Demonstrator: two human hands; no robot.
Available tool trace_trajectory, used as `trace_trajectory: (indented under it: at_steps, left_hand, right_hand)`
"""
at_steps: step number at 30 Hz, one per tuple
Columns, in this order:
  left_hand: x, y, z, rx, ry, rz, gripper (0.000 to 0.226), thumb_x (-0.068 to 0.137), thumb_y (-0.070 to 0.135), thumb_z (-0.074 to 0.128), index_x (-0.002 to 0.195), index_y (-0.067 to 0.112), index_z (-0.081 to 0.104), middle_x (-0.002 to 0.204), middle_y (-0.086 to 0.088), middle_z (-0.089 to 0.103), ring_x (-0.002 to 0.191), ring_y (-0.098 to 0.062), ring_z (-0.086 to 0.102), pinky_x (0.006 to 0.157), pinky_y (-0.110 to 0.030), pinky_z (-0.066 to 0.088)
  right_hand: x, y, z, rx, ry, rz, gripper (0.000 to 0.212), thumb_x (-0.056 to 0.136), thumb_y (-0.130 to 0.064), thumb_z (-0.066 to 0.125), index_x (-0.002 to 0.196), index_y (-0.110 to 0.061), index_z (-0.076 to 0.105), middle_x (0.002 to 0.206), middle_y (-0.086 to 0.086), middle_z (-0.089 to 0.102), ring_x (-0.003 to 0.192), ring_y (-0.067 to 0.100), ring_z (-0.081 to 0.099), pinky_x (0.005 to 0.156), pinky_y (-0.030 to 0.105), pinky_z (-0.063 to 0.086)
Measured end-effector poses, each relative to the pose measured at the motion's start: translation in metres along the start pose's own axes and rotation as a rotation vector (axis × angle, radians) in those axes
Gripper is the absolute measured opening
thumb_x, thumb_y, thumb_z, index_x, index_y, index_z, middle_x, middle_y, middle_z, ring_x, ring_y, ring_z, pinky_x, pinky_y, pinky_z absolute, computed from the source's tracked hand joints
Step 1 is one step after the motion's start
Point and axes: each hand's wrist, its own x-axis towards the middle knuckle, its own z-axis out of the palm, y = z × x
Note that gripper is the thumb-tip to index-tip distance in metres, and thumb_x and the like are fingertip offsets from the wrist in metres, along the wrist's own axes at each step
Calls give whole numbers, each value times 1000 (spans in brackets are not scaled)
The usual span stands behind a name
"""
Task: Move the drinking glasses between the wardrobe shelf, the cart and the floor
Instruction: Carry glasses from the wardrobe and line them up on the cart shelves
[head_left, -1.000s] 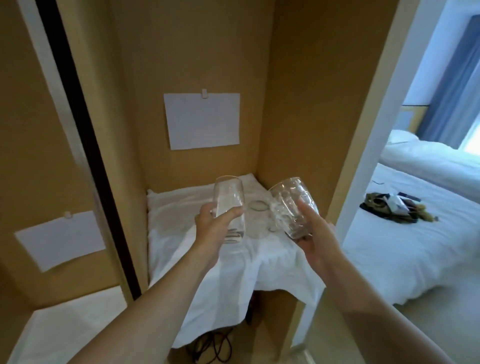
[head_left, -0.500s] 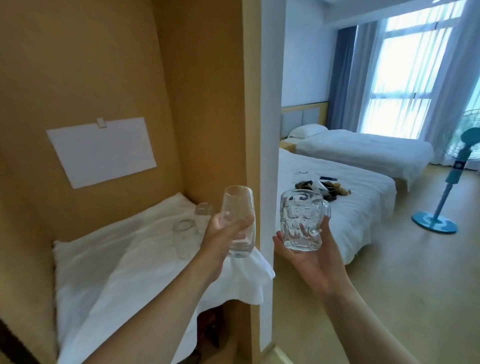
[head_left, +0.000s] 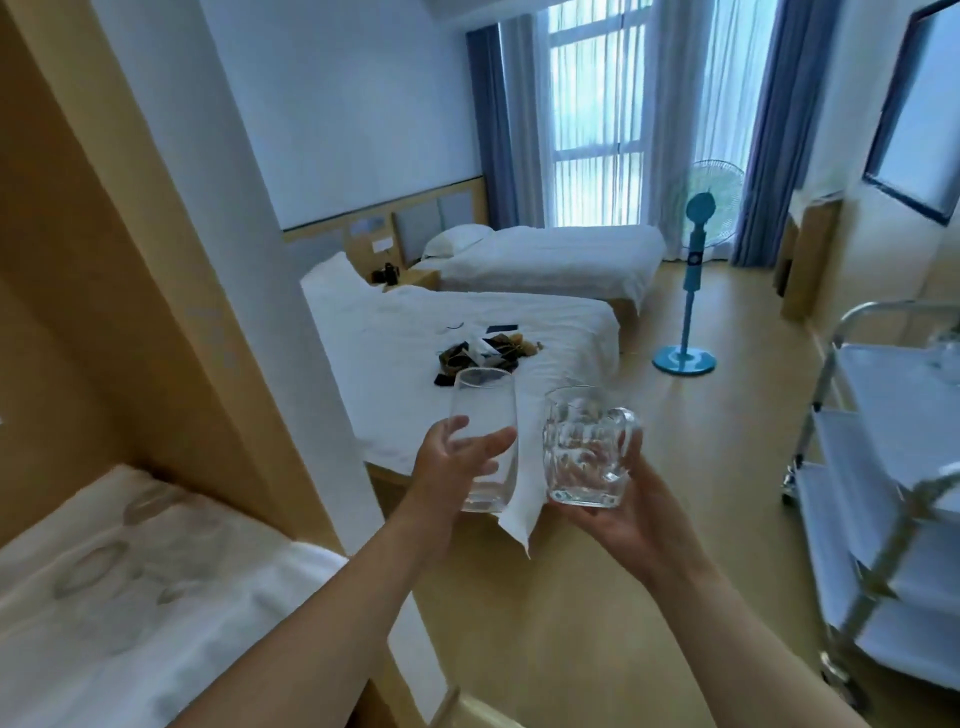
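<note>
My left hand (head_left: 451, 467) grips a tall smooth drinking glass (head_left: 485, 415) upright in front of me. My right hand (head_left: 618, 512) holds a dimpled glass mug (head_left: 584, 447) from below, its handle to the right. Both glasses hang in the air over the floor, close side by side. The wardrobe shelf (head_left: 156, 597), covered with a white cloth, is at the lower left, with blurred glasses (head_left: 98, 561) still lying on it. The metal cart (head_left: 883, 467) with white-lined shelves stands at the right edge.
A white wardrobe side panel (head_left: 291, 364) stands between the shelf and the room. Two white beds (head_left: 467, 332) lie ahead, the near one with dark items on it. A blue standing fan (head_left: 691, 291) is on the wooden floor (head_left: 597, 623) between the beds and the cart.
My view has swung right from the wardrobe shelf toward the room and the cart. Both hands carried their glasses away from the shelf and keep holding them.
</note>
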Motion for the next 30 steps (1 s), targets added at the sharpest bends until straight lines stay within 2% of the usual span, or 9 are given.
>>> trace_trajectory:
  at_steps: [2, 3, 7, 11, 13, 17, 20, 26, 30]
  left_hand:
    - [18, -4, 31, 9, -43, -13, 87, 66, 60, 84, 140, 33, 45, 122, 4, 66, 93, -7, 72, 64, -23, 46]
    - [28, -7, 48, 14, -65, -19, 88, 66, 59, 84, 140, 33, 45, 122, 3, 66, 93, -7, 72, 64, -23, 46]
    - [59, -14, 105, 19, -139, -55, 100, 56, 59, 89, 141, 28, 46, 119, 2, 67, 94, -12, 73, 71, -29, 53]
    - [89, -22, 164, 13, -211, -81, 91, 60, 51, 88, 139, 27, 48, 110, 6, 68, 85, -7, 75, 57, -15, 53]
    - [101, -26, 189, 21, -243, -92, 88, 64, 48, 89, 139, 26, 49, 108, 6, 69, 82, -3, 74, 57, -15, 53]
    - [120, -33, 229, 26, -286, -129, 100, 57, 52, 94, 141, 23, 49, 111, -2, 73, 86, -13, 76, 76, -40, 63]
    - [138, -39, 259, 8, -324, -163, 105, 49, 58, 93, 139, 23, 51, 110, -4, 75, 91, -20, 76, 82, -50, 62]
    - [182, -43, 322, 8, -487, -190, 104, 43, 66, 92, 130, 23, 55, 108, -5, 74, 88, -22, 76, 63, -32, 59]
    - [217, -38, 356, -9, -631, -199, 90, 53, 59, 92, 128, 26, 56, 108, -14, 74, 97, -32, 74, 65, -37, 61]
  right_hand:
    - [-1, -24, -24, 3, -19, -18, 103, 54, -32, 100, 142, -4, 54, 143, 24, 55, 134, 44, 51, 116, 64, 31]
    - [-2, -36, -36, 3, -14, -26, 103, 50, -29, 102, 139, -3, 58, 141, 24, 57, 131, 43, 54, 111, 66, 35]
    - [-4, -78, -71, -89, 92, -66, 78, 46, -30, 103, 116, -7, 76, 127, 20, 67, 110, 37, 69, 101, 65, 43]
    - [-5, -120, -104, -108, 162, -124, 78, 60, -35, 97, 127, -8, 69, 131, 18, 63, 119, 35, 59, 112, 61, 36]
    - [-8, -139, -120, -99, 191, -154, 76, 66, -38, 94, 130, -8, 67, 131, 17, 62, 120, 34, 58, 108, 55, 41]
    - [-17, -165, -151, -103, 267, -170, 64, 82, -40, 83, 134, -10, 64, 135, 18, 61, 121, 35, 61, 100, 53, 50]
    - [-22, -181, -172, -56, 360, -184, 58, 86, -36, 81, 135, -10, 63, 141, 21, 58, 127, 39, 59, 98, 54, 50]
    - [-17, -209, -201, -76, 458, -292, 50, 84, -37, 82, 126, -14, 70, 138, 23, 60, 127, 41, 59, 100, 56, 51]
    - [-4, -232, -205, -93, 488, -395, 60, 78, -35, 86, 129, -9, 67, 140, 24, 58, 129, 43, 56, 97, 52, 53]
